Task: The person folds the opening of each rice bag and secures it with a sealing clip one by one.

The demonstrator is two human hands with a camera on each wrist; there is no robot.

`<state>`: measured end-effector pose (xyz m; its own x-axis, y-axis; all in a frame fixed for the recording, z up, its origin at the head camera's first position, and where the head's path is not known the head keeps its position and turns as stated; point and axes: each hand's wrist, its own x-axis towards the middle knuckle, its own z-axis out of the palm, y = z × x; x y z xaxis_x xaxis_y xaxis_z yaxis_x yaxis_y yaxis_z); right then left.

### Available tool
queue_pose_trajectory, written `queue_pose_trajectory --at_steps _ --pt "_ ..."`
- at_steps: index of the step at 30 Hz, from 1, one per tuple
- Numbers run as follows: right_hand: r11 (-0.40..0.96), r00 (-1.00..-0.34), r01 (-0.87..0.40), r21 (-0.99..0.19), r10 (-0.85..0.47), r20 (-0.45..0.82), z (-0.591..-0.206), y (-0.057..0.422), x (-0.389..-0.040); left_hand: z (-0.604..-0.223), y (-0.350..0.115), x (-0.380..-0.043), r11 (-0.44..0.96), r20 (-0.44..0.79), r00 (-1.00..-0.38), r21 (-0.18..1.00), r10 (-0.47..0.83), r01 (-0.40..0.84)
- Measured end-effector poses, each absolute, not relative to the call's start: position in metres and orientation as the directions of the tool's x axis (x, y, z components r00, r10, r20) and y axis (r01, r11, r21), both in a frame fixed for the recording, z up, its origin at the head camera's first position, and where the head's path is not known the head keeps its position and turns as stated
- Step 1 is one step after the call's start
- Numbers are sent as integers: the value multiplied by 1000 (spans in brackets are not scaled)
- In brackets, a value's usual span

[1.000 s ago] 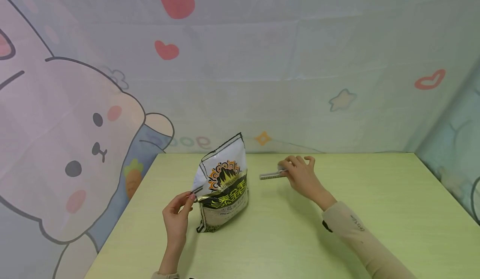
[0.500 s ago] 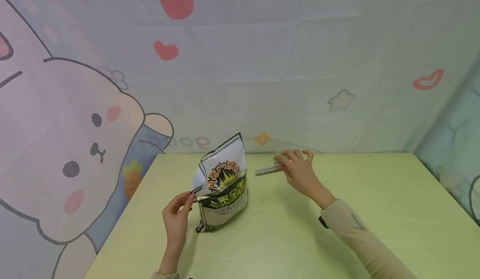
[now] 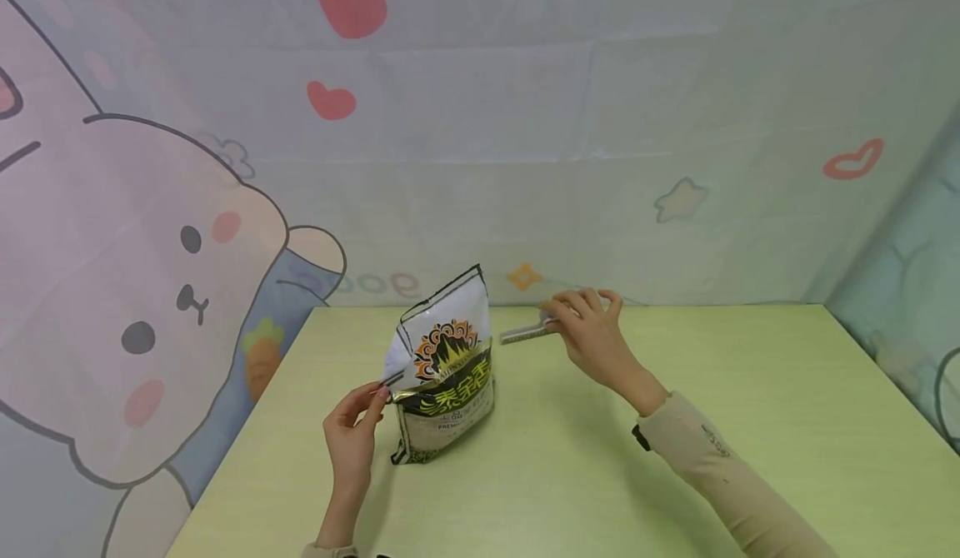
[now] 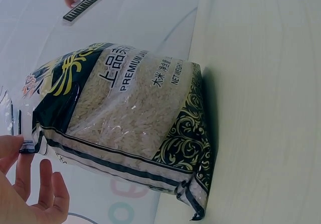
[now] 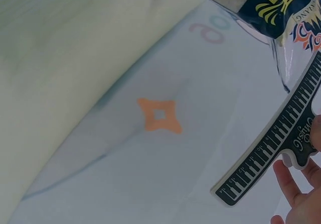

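Note:
A plastic bag of rice (image 3: 450,412) stands upright on the table, its clear lower part showing grains in the left wrist view. My left hand (image 3: 351,437) pinches the bag's left edge between thumb and fingers, just above the bulge of rice; the other fingers are loosely bent. To the right of the bag, my right hand (image 3: 597,343) holds a long clip (image 5: 268,146) in the air by its handle. Piano keys and the word "Music" are printed on this black and white clip. Its bar points left at the bag's upper part, with a gap between them.
The pale yellow-green table (image 3: 675,475) extends in front and to both sides. Behind it hangs a cloth backdrop (image 3: 525,125) with a cartoon rabbit, hearts and stars, close to the table's far edge.
My right hand has moved left and a little farther away, bringing the clip nearer the bag. My left hand keeps its pinch, and the bag has stayed in place.

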<state>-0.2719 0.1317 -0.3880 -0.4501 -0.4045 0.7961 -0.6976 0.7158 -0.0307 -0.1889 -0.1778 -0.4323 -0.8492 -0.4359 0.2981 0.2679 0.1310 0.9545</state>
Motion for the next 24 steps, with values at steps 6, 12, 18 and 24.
queue_pose_trajectory --at_steps 6,12,18,24 --pt "696 -440 -717 -29 -422 793 -377 126 -270 -432 -177 -189 139 306 -843 952 -442 272" --pt "692 -433 -722 -12 -437 788 -368 123 -267 -434 -176 -191 129 312 -842 950 -441 285" --pt "680 -412 -734 -3 -441 798 -360 116 -265 -434 -177 -190 129 301 -844 953 -445 273" --pt "664 -380 -748 3 -432 818 -352 108 -266 -433 -178 -189 135 313 -840 950 -443 283"
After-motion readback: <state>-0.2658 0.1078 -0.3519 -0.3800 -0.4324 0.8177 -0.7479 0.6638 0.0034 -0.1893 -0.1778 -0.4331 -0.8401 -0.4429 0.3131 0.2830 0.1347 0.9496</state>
